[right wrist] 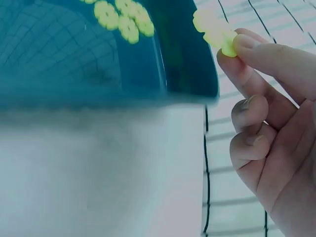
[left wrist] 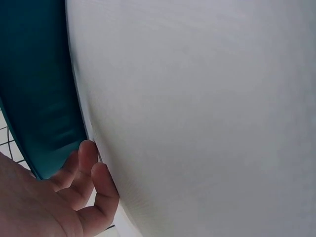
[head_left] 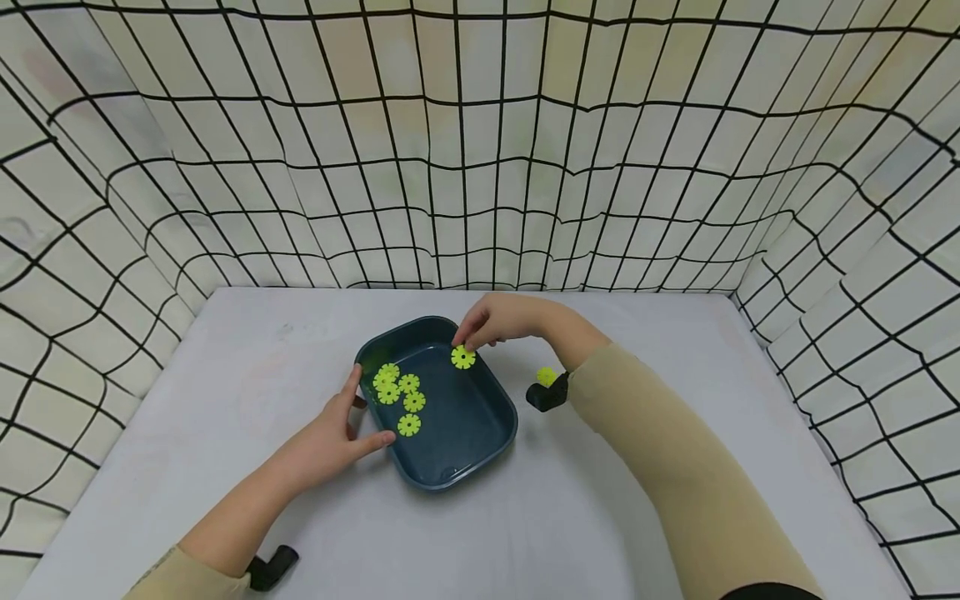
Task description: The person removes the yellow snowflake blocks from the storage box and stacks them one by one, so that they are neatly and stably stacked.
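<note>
Nearest of all, on this side of the tray (head_left: 457, 417), see a black clip (head_left: 273, 568) at the left wrist. Then, at the tray's left edge, find the left hand (head_left: 332, 433), spread wide, touching the rim and pinching no flower. Could slide or tip the tray by pushing too hard there. Inside the tray, on its left half, see about 7 flat yellow flowers (head_left: 387, 390), bunched up and hard to count. Might skid about after a bump. Past the tray's right side, on the white table (head_left: 450, 550), spot 1 loose yellow piece (head_left: 547, 377), partly hidden by another clip (head_left: 547, 394) at the right wrist. Could get knocked away by a low swing of that arm. Farther off, at the tray's far right edge, find the right hand (head_left: 501, 319), pinching 1 held flower (head_left: 460, 360) in a very narrow grip, with other fingers curled in. Looks close to the rim, at a height too hard to tell. Might slip from so thin a hold, or catch the rim and drop outside the tray. Last, behind the tray, see a black net (head_left: 460, 103), probably too far back to cause trouble.
</note>
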A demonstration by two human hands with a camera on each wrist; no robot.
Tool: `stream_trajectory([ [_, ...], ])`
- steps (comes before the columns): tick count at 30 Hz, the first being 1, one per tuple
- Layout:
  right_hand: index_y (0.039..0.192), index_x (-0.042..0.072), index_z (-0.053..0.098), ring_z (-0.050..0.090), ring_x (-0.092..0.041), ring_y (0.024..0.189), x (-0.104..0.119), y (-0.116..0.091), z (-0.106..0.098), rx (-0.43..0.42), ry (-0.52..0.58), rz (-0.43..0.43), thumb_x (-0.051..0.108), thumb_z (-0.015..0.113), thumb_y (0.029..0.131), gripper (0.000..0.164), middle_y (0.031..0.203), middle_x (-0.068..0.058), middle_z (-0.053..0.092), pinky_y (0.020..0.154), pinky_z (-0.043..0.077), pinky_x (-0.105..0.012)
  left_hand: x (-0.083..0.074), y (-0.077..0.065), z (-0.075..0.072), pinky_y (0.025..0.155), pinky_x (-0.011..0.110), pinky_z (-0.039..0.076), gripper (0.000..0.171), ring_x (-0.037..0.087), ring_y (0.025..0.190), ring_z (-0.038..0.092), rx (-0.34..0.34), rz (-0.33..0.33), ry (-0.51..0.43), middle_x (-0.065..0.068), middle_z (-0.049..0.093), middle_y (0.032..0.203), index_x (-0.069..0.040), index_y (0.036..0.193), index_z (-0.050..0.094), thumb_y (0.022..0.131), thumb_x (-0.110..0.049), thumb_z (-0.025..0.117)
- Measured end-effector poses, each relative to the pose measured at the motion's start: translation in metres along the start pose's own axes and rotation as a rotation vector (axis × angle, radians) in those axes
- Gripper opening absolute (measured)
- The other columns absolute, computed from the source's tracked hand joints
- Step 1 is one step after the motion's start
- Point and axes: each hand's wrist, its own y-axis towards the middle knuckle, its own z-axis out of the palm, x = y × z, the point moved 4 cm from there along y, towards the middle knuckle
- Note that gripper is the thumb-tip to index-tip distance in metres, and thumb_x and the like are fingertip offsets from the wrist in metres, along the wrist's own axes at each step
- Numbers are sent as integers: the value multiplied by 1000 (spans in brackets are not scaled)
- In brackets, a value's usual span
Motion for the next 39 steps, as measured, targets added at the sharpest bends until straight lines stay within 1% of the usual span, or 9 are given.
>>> stream_trajectory([
  [5,109,23,77,53,-40,81,-34,-16,-6,-46,71,58,22,72,92,18,97,-9,70,72,44,-41,0,1,1,68,33,46,121,21,86,53,-5,5,2,27,45,140,-11,158,-12,84,-58,71],
  [7,109,22,77,52,-43,83,-48,-24,-7,-62,95,75,22,71,93,18,100,-14,69,75,43,-46,0,0,1,68,33,46,121,21,86,53,-4,5,3,27,44,140,-11,158,-12,84,-59,71],
  [12,111,18,77,52,-29,73,-82,-45,-5,-104,140,121,22,71,92,20,98,-19,66,72,42,-42,0,0,2,67,33,45,121,20,86,52,-7,10,9,26,44,141,-11,158,-12,84,-60,70],
  [14,111,17,77,50,-23,69,-94,-52,-4,-115,155,144,23,72,92,21,90,-15,64,70,40,-38,0,0,1,67,33,45,121,20,86,52,-6,10,6,26,44,141,-12,158,-12,84,-60,70],
  [18,112,17,76,47,-17,64,-112,-63,-2,-132,172,177,24,72,92,21,75,-6,58,68,38,-35,-1,-1,0,68,33,45,121,20,86,52,-6,5,6,27,44,140,-11,158,-13,85,-59,70],
  [22,112,18,76,46,-16,64,-125,-71,-1,-156,180,195,25,71,93,21,70,-1,53,67,38,-33,-1,-2,-1,67,33,45,121,20,86,52,-7,2,13,26,45,139,-10,158,-12,85,-59,70],
  [28,112,21,76,47,-17,67,-141,-76,2,-180,194,223,25,70,94,20,70,-1,52,67,38,-31,-1,-2,-1,68,33,45,120,21,87,53,-4,1,5,27,44,140,-11,158,-13,85,-58,70],
  [33,114,19,76,47,-18,68,-148,-78,2,-202,208,244,25,69,94,22,74,-2,53,66,38,-30,-1,-1,-1,68,33,45,120,21,86,52,-3,3,0,27,44,140,-11,158,-13,85,-57,71],
  [39,113,19,76,47,-17,71,-150,-78,4,-220,199,253,24,70,93,21,84,-1,58,66,38,-29,0,-1,0,67,33,45,121,20,86,52,-2,1,4,27,44,140,-11,158,-13,85,-58,71],
])
